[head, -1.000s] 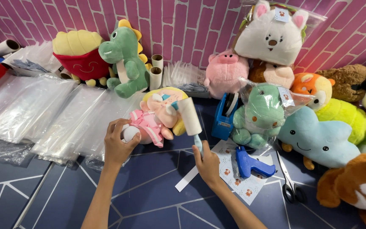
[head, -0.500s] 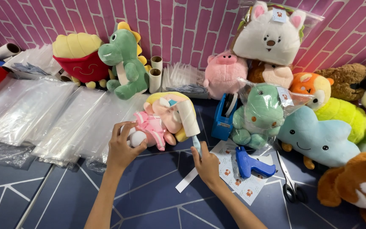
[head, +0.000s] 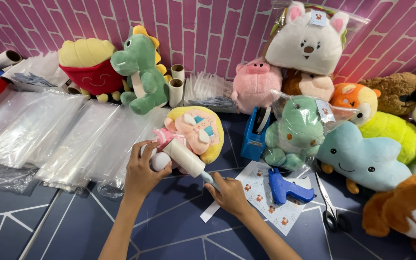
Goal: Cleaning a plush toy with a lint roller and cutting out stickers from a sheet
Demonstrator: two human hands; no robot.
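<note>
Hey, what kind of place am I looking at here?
Probably a packing station for plush toys: stacks of clear plastic bags, a bagged green plush, a blue tape dispenser, and many loose soft toys along a pink brick wall.

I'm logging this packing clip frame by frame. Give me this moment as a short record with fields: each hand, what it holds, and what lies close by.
left hand: grips the yellow-haired plush doll at its white foot
right hand: holds the white lint roller by its handle, roller on the doll
surface: dark blue patterned table
near right hand: blue tagging gun, sticker sheet, blue tape dispenser
left of doll: clear plastic bags
</note>
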